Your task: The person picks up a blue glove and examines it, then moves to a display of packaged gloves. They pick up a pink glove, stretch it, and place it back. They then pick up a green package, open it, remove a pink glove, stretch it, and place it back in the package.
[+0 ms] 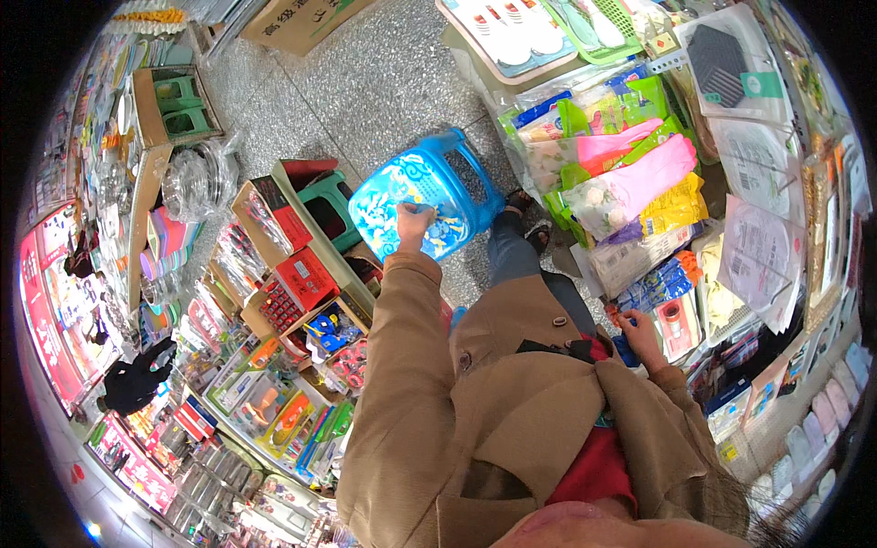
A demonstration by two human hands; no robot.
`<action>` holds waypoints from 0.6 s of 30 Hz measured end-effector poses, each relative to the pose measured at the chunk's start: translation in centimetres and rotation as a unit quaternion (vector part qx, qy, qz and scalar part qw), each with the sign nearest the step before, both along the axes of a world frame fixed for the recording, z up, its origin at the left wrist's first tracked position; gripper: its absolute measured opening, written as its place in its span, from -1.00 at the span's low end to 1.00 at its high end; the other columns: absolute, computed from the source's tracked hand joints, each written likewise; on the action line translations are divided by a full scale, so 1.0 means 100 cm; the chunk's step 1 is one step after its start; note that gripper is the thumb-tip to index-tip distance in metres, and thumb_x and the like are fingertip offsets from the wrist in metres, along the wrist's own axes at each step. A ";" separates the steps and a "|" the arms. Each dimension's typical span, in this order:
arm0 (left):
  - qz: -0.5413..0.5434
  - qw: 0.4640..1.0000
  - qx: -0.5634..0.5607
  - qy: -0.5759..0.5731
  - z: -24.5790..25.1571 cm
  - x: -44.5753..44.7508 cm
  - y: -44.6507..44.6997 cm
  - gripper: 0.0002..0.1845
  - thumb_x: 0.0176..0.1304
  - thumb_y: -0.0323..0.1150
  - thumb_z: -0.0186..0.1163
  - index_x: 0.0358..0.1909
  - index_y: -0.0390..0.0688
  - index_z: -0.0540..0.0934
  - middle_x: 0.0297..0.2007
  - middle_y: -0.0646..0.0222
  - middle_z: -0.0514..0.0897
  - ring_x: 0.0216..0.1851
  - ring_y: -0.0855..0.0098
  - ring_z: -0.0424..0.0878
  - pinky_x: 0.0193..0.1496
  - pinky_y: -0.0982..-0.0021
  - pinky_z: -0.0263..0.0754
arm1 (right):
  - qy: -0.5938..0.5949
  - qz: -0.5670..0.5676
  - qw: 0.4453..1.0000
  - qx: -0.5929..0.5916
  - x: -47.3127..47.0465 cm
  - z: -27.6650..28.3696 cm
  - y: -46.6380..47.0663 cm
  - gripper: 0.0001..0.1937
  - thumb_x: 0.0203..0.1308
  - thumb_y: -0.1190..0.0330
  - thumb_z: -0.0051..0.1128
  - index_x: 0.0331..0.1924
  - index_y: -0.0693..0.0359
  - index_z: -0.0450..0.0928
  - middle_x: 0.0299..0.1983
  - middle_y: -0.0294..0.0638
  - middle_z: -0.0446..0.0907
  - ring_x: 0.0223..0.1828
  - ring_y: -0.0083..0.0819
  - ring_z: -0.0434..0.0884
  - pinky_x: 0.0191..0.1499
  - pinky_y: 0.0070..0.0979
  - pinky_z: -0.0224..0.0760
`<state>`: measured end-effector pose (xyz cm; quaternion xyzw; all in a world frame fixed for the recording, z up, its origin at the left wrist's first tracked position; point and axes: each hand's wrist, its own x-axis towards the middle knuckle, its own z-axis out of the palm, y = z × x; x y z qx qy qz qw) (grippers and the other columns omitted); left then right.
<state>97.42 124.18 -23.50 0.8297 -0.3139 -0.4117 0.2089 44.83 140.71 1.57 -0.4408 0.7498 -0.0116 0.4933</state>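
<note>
My left hand [414, 226] grips a blue plastic stool [384, 185] at its seat, with the fingertips hidden, apparently in an opening there. The seat bears a white and yellow pattern, and the legs [473, 164] point to the right and away from me. My right hand [638, 335] is low beside the goods on the right, close to blue packets with orange parts [658, 282]. A small dark red item [612, 312] shows at its fingertips; whether the hand holds it is not clear.
Pink rubber gloves [644, 175] in packets lie on the right-hand display. To the left, cartons hold red boxes [301, 277] and green plastic stools [332, 209]. A cardboard box [301, 24] rests on the speckled floor [329, 82] ahead. A black glove [140, 377] appears at far left.
</note>
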 end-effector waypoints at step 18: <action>0.014 0.993 0.113 0.010 -0.021 0.001 0.076 -0.34 -0.21 -0.17 0.60 -0.18 -0.15 0.36 -0.34 0.21 0.59 -0.38 0.24 0.59 -0.25 0.22 0.50 | 0.011 0.042 0.998 0.049 -0.016 -0.023 0.002 -0.74 0.21 0.24 0.15 -0.25 0.31 0.63 -0.37 0.05 0.65 -0.30 -0.15 0.65 -0.19 -0.29 0.46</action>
